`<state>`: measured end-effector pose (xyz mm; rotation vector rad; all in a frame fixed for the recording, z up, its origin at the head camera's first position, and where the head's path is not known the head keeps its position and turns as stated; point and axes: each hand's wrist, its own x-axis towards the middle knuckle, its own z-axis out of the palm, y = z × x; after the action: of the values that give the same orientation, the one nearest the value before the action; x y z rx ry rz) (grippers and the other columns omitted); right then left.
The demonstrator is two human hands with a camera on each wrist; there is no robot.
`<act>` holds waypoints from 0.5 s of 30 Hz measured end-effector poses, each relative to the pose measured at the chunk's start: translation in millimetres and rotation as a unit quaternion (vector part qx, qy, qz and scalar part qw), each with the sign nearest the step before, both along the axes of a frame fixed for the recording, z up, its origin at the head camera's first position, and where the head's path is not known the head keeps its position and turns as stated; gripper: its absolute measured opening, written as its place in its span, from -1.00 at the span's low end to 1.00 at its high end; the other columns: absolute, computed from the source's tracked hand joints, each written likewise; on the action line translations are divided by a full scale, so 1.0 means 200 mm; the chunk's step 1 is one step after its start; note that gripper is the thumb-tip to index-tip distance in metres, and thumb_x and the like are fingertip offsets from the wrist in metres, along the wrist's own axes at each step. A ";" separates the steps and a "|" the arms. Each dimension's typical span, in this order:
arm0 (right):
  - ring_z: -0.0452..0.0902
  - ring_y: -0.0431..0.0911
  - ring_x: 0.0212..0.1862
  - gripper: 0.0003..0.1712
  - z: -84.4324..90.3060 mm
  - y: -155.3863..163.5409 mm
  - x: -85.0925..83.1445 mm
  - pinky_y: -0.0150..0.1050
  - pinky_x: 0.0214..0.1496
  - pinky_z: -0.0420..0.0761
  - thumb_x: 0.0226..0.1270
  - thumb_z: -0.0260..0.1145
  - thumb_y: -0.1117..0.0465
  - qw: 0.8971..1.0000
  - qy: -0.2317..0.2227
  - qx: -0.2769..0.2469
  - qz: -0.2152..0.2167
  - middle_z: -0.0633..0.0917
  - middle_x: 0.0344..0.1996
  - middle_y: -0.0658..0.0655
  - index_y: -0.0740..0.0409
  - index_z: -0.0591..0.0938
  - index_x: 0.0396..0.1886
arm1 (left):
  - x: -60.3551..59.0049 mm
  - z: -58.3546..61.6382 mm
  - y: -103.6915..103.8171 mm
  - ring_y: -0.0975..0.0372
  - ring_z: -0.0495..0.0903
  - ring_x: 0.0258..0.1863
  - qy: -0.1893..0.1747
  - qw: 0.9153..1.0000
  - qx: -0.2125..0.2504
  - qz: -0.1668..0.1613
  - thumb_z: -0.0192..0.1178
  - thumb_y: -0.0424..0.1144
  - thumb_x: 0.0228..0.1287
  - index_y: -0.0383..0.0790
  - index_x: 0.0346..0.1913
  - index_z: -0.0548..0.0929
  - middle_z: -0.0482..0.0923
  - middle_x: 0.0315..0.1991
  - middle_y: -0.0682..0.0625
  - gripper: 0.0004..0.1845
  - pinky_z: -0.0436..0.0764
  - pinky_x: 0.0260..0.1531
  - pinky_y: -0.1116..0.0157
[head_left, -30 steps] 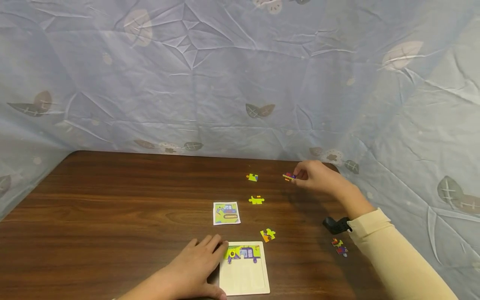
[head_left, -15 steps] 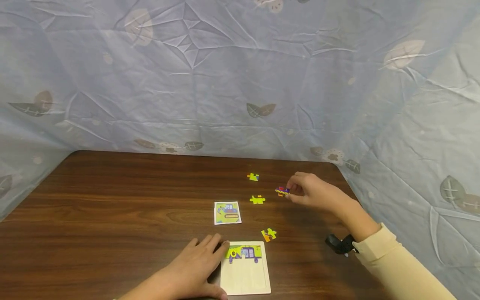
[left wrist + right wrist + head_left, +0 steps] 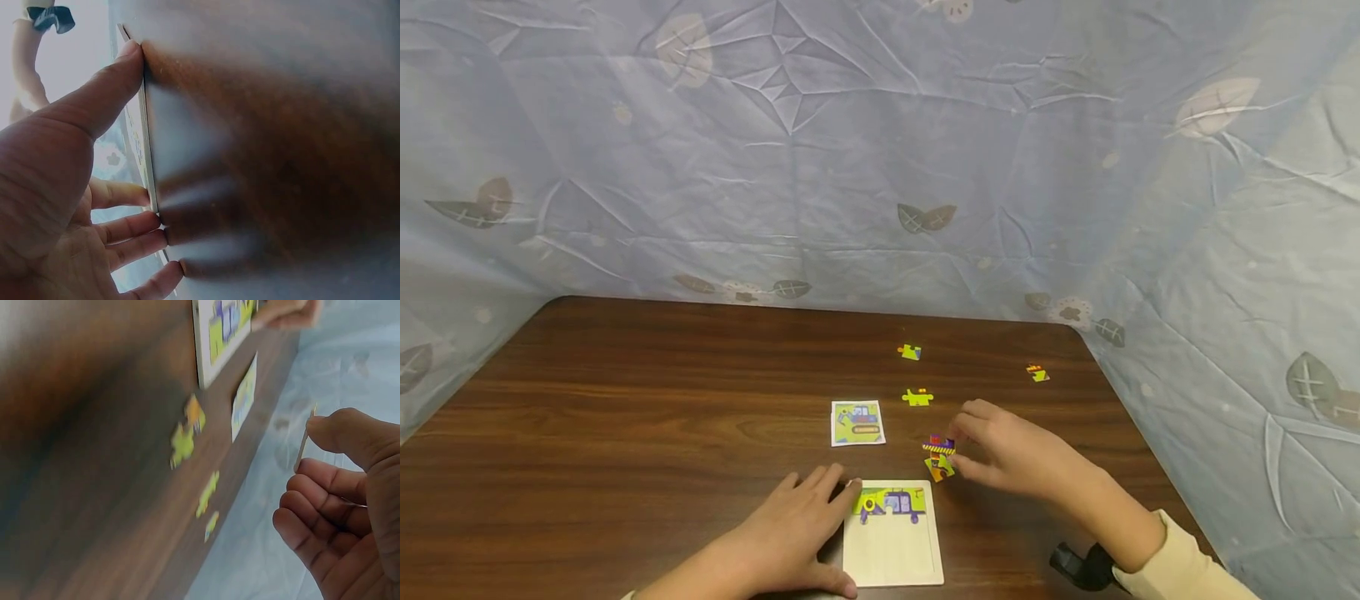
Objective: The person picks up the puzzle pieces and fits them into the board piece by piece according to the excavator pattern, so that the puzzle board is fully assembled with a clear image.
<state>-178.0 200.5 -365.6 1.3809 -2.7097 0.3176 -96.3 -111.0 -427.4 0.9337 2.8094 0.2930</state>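
Note:
My right hand (image 3: 1011,454) pinches a purple, red and yellow-striped jigsaw piece (image 3: 937,447) between thumb and index finger. In the right wrist view that piece (image 3: 303,447) is seen edge-on, above the table. It partly overlaps, in the head view, a green and orange jigsaw piece (image 3: 939,471) lying on the wood. My left hand (image 3: 797,533) rests at the left side of the pale puzzle tray (image 3: 895,558), its extended thumb and fingers touching the edge. Joined pieces showing a purple digger (image 3: 895,504) fill the tray's top strip; bare board lies below.
Behind the tray lies a small picture card (image 3: 858,423). Loose green pieces sit farther back, one in the middle (image 3: 917,398), another piece (image 3: 910,352) beyond it, and a third piece (image 3: 1037,373) at the right. A patterned curtain (image 3: 820,167) hangs behind the table.
My right hand has come nearer and leftward with the striped piece, from the back right toward the tray. A piece at the back right is uncovered. The left hand stays put.

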 end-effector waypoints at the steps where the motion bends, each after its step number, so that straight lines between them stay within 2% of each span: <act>1: 0.57 -0.26 -0.23 -0.83 -0.01 -0.01 0.02 -0.40 -0.20 0.65 0.35 0.47 0.17 1.000 0.000 0.002 0.001 0.65 -0.22 -0.01 0.13 0.68 -0.18 | 0.00 0.00 0.00 -0.03 0.44 0.45 0.001 1.000 -0.001 0.000 0.33 0.62 -0.09 -0.19 0.55 0.39 0.41 0.47 -0.18 0.25 0.52 0.28 -0.25; 7: 0.57 -0.29 -0.19 -0.82 -0.05 -0.03 0.11 -0.43 -0.16 0.65 0.40 0.44 0.12 1.000 -0.010 0.013 0.002 0.67 -0.17 -0.03 0.09 0.71 -0.11 | 0.00 0.01 0.00 -0.02 0.43 0.44 -0.005 1.000 0.002 0.001 0.34 0.60 -0.08 -0.19 0.55 0.39 0.41 0.46 -0.18 0.24 0.51 0.28 -0.25; 15: 0.39 -0.44 -0.22 -0.79 -0.14 -0.08 0.21 -0.57 -0.21 0.56 0.45 0.42 0.03 0.997 -0.068 0.035 0.013 0.63 -0.16 -0.12 0.03 0.71 -0.08 | -0.01 0.00 0.00 0.00 0.45 0.40 0.012 1.000 -0.003 -0.003 0.32 0.62 -0.08 -0.18 0.53 0.41 0.44 0.42 -0.16 0.23 0.53 0.25 -0.22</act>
<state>-135.5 183.7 -393.1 1.4656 -2.8395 0.3330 -97.3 -111.1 -428.0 0.9507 2.8279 0.2742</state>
